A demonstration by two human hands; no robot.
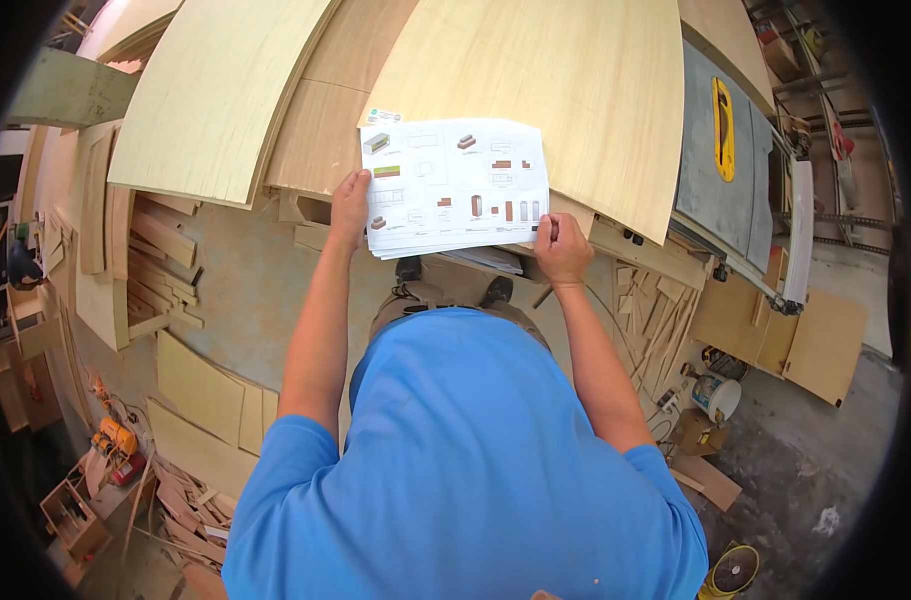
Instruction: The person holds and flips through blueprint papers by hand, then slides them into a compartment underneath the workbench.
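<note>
A sheaf of printed paper sheets [446,195] is held up in front of me, showing small furniture drawings in brown, green and black lines. My left hand [351,208] pinches its left edge, thumb on top. At the lower right corner, my right hand [565,248] grips the same sheets, fingers curled. Behind the paper lies a large pale plywood panel [576,90], its near edge partly covered by the sheets. A small printed label [384,116] shows just above the top left corner of the paper.
Another plywood panel [226,80] lies to the left. On the right stands a grey saw table [716,190] with a yellow insert [723,130]. Wood offcuts [161,250] are stacked at left, with more strips [656,315] at right. A white bucket [717,396] stands on the floor.
</note>
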